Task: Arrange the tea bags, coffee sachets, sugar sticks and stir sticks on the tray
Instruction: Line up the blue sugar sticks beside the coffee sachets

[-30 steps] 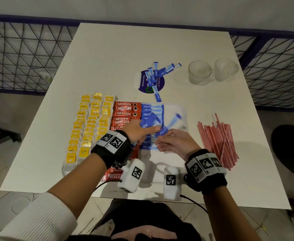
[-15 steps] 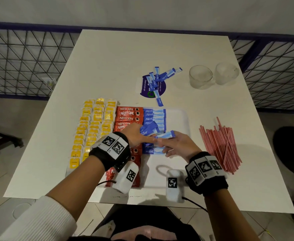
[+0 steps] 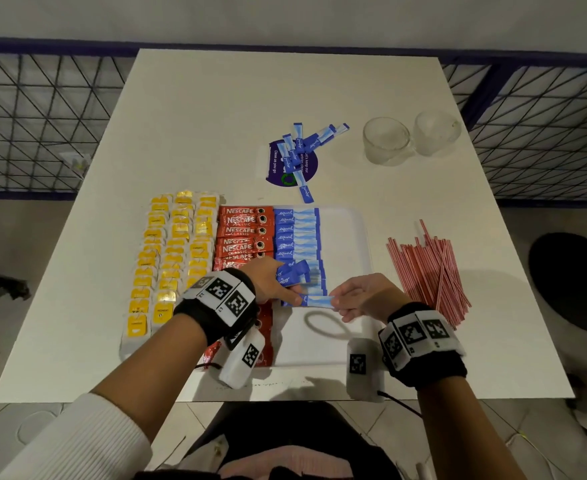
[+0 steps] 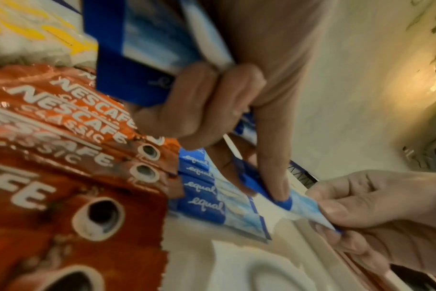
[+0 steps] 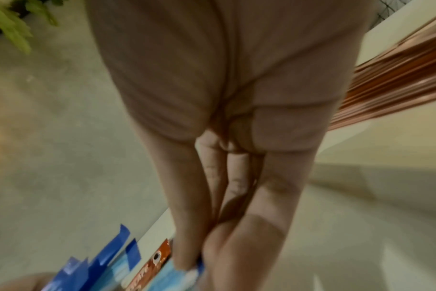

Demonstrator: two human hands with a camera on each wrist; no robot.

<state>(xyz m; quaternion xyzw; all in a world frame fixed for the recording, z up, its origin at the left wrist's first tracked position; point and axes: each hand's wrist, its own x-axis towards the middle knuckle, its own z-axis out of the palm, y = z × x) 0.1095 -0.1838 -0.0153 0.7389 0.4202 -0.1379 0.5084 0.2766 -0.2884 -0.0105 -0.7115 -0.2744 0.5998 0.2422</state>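
A white table [image 3: 216, 109] stood against a pale wall, with black wire-mesh railing [image 3: 42, 123] on both sides and tiled floor below. On it a white tray [image 3: 347, 237] held rows of tea bags [image 3: 171, 258], coffee sachets [image 3: 243, 233] and sugar sticks [image 3: 295, 233]; stir sticks [image 3: 430, 268] lay just right of the tray, two glass cups [image 3: 410, 138] farther back. The left hand [image 3: 268, 282] gripped spare sticks and pressed one sugar stick [image 3: 316, 301] down; the right hand [image 3: 365, 296] pinched its other end.
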